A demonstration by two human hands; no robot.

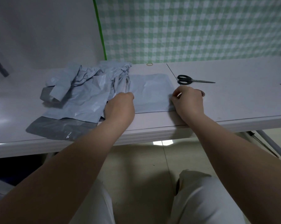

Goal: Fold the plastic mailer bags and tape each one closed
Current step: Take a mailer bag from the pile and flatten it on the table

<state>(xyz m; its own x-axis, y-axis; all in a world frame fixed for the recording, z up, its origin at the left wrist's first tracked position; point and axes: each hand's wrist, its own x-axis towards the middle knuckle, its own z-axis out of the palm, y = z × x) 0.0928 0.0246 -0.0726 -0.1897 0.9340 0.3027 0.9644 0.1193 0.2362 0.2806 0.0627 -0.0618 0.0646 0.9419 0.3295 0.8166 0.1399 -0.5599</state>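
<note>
Knees in pale trousers closest, both bare forearms reaching over the white table [233,97] edge. Flat mailer bag [151,92] lies at the front edge, between the hands. Left hand [120,104]: fingers curled tight, pinching the bag's left edge. Right hand [187,101]: fingers curled, gripping its right edge; fingertips partly hidden. Crumpled pile of mailer bags [81,94] touching on the left. Black scissors [189,80] just behind right hand. Rubber band [149,64] at the back, by the green gingham cloth [201,29].
</note>
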